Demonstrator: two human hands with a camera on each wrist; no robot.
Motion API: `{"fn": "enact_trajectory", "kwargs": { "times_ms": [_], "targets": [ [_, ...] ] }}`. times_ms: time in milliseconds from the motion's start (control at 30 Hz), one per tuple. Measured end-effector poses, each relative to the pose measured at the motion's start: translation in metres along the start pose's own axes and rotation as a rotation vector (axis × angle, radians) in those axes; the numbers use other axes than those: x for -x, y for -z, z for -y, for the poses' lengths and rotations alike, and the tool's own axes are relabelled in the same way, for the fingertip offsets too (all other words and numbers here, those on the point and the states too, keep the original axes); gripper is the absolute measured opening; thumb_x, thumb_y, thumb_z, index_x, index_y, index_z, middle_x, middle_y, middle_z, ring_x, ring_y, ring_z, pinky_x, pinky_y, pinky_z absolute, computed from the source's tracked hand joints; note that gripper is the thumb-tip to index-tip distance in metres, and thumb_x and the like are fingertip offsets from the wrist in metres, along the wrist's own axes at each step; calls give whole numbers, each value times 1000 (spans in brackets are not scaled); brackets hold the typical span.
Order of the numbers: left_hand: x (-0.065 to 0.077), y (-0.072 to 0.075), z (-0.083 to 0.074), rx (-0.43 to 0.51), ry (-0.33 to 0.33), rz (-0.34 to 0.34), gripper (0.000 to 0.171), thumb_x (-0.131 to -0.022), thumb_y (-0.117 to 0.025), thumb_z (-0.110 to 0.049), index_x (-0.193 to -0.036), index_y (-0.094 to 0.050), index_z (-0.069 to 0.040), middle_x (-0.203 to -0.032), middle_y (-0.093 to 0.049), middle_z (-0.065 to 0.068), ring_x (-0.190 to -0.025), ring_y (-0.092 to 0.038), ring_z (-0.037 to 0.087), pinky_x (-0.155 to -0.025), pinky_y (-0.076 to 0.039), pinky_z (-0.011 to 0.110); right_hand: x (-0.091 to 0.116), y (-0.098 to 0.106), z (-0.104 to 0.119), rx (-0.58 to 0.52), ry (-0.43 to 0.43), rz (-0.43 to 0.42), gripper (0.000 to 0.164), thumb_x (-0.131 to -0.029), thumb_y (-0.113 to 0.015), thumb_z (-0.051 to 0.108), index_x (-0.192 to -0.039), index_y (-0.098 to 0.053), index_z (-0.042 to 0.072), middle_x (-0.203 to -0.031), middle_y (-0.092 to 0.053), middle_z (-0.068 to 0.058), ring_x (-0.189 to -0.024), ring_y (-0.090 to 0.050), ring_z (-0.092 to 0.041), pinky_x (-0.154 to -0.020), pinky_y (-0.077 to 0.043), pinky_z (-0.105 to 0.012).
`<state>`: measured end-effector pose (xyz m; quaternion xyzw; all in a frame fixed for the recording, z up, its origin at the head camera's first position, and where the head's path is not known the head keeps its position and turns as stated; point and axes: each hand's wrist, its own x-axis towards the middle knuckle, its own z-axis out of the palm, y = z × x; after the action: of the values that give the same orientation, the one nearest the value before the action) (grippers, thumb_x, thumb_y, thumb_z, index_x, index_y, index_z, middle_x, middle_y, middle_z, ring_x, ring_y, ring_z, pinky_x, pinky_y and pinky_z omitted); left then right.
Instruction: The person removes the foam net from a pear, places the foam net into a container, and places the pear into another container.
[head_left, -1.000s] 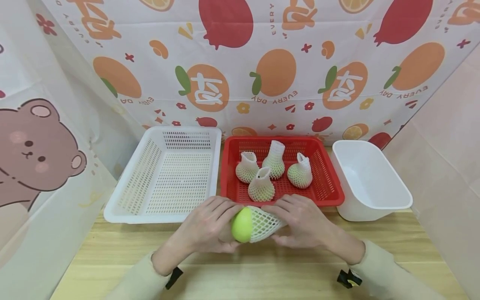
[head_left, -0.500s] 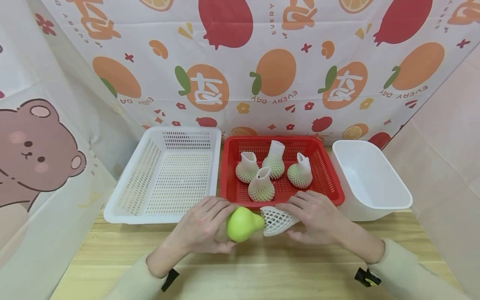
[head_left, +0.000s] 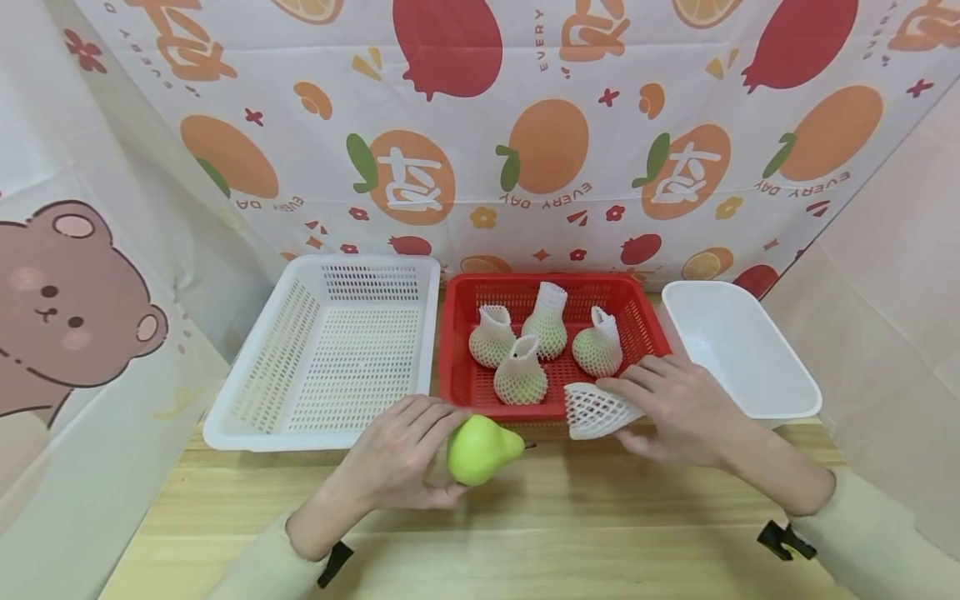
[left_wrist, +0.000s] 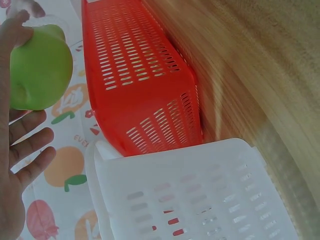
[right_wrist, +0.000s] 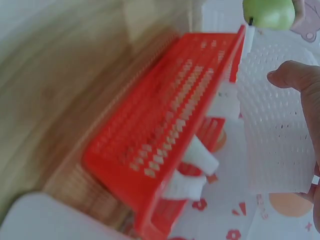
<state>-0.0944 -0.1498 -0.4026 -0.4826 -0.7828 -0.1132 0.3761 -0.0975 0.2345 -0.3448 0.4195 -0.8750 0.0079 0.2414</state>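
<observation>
A bare green pear (head_left: pixel 480 450) is held by my left hand (head_left: pixel 408 454) over the table's front part, its stem pointing right. In the left wrist view the thumb and fingers hold the pear (left_wrist: pixel 42 67) from two sides. My right hand (head_left: pixel 678 408) grips a white foam net sleeve (head_left: pixel 597 410), its open end facing the pear, close by the red basket's front right corner. In the right wrist view the thumb lies along the foam net (right_wrist: pixel 275 115). The red basket (head_left: pixel 480 410) behind holds several net-wrapped pears, one of them the front wrapped pear (head_left: pixel 521 379).
Left of the red basket stands a white slotted basket (head_left: pixel 360 358). On the right is a deep white bin (head_left: pixel 742 350), partly hidden by my right hand. A wooden table (head_left: pixel 555 517) lies beneath, with a fruit-printed cloth (head_left: pixel 472 183) at the back.
The foam net came off the pear's narrow end and moved right with my right hand, toward the white bin. My left hand stayed nearly in place with the pear.
</observation>
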Motion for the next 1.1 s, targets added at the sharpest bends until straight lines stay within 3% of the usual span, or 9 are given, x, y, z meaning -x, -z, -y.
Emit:
{"fn": "enact_trajectory", "kwargs": {
  "times_ms": [500,767,1100],
  "targets": [
    [2,0,1,-18,-10,-19,86,-54,-83,-61,-115,-70,-2,-102,-76,5,-89,-69,20,-79,-61,32,13,31,-59,111,-69,41,63,-61,-92,35,-119,-76,13,-101,-79,-10,-88,-73,-30,-71,-65,-47],
    [4,1,0,-30,-9,-21,86,-53,-82,-61,-114,-71,-2,-99,-76,5,-87,-70,20,-78,-62,32,25,38,-91,85,-170,114,69,-60,-97,32,-122,-73,14,-105,-78,-12,-92,-73,-33,-66,-65,-52],
    [7,1,0,-30,3,-16,83,-56,-82,-60,-114,-71,-2,-100,-76,4,-87,-70,19,-78,-62,32,43,39,-132,66,-311,224,66,-66,-94,30,-122,-67,9,-106,-74,-20,-85,-71,-35,-64,-63,-53]
  ]
}}
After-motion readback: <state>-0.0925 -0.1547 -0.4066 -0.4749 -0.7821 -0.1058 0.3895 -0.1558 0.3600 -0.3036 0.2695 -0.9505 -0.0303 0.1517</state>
